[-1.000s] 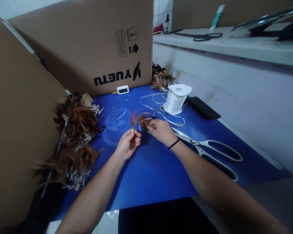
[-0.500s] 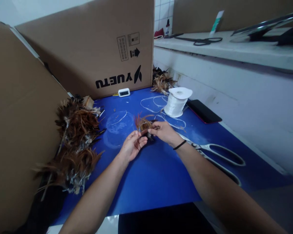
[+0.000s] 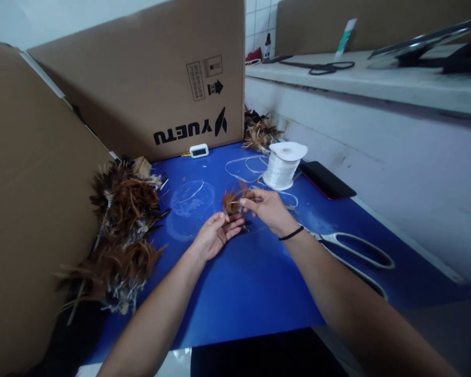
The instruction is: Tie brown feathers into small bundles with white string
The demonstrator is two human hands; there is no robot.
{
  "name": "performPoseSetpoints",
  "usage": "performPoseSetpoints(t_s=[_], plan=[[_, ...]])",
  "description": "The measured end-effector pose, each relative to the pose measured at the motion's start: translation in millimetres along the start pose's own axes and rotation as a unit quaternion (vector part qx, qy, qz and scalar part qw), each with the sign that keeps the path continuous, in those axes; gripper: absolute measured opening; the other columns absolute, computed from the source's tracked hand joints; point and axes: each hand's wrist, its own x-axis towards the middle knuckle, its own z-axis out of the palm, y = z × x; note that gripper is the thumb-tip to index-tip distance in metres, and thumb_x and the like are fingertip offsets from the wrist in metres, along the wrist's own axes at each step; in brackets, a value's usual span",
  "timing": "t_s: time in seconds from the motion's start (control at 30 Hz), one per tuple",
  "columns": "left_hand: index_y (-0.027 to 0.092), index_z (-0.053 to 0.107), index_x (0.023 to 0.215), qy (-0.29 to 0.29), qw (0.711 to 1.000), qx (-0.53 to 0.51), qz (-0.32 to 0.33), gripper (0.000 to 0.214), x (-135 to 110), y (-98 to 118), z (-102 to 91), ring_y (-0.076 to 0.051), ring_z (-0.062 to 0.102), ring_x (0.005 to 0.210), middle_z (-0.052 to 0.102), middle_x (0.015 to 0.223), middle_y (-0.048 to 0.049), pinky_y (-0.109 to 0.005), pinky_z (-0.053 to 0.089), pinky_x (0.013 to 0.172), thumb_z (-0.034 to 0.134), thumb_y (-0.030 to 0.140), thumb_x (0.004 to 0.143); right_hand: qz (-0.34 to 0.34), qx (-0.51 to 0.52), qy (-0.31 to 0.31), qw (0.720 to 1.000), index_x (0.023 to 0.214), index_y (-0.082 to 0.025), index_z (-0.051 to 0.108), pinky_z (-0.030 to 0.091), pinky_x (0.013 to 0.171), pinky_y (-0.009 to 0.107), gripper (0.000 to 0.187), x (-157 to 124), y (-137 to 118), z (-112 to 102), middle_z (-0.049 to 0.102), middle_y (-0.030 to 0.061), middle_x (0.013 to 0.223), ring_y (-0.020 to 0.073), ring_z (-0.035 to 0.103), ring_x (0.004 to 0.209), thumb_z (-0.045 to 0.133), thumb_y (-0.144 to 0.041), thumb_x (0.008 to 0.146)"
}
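Over the blue mat (image 3: 235, 283), my right hand (image 3: 269, 210) pinches a small bunch of brown feathers (image 3: 232, 199) with a thin white string running off it. My left hand (image 3: 215, 234) sits just below the bunch, palm up, fingers loosely stretched and touching its lower end. A spool of white string (image 3: 283, 165) stands behind my right hand, with loose loops of string lying on the mat around it.
A heap of brown feather bundles (image 3: 121, 225) lies at the mat's left. Large scissors (image 3: 349, 256) lie to the right. A dark phone (image 3: 325, 180), a small white timer (image 3: 199, 151), more feathers (image 3: 259, 133) and cardboard boxes (image 3: 141, 78) ring the back and left.
My left hand brought its feathers to the bunch in my right hand and then opened its fingers beneath it. My right hand shifted slightly right with the bunch.
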Motion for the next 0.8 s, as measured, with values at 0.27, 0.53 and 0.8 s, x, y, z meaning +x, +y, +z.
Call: performPoseSetpoints(t_s=[0.27, 0.53, 0.8], plan=[[0.011, 0.053, 0.073, -0.022, 1.0, -0.012, -0.012, 0.018, -8, 0, -4.3, -0.002, 0.038, 0.035, 0.053, 0.053, 0.0017, -0.014, 0.031, 0.037, 0.058, 0.026, 0.083, -0.016, 0.12, -0.066, 0.99, 0.076, -0.015, 0.061, 0.045, 0.047, 0.025, 0.024, -12, -11, 14, 0.064, 0.0015, 0.065, 0.0121, 0.057, 0.054, 0.072, -0.03, 0.061], [0.011, 0.055, 0.073, -0.051, 0.997, -0.035, -0.035, 0.018, -18, 3, -1.9, -0.001, 0.032, 0.031, 0.048, 0.049, 0.0042, -0.012, 0.023, 0.032, 0.058, 0.026, 0.083, -0.062, 0.12, -0.065, 0.989, 0.076, -0.016, 0.062, 0.045, 0.046, 0.024, 0.018, -18, -22, 16, 0.064, -0.0005, 0.064, 0.0084, 0.053, 0.047, 0.071, -0.026, 0.064], [0.01, 0.055, 0.073, -0.054, 0.996, -0.049, -0.048, 0.016, -19, 2, -1.6, 0.0, 0.033, 0.03, 0.049, 0.049, 0.0043, -0.01, 0.023, 0.03, 0.061, 0.023, 0.081, -0.101, 0.103, -0.072, 0.987, 0.076, -0.015, 0.062, 0.046, 0.05, 0.025, 0.017, -21, -23, 17, 0.063, -0.0005, 0.065, 0.0087, 0.054, 0.048, 0.072, -0.025, 0.066]])
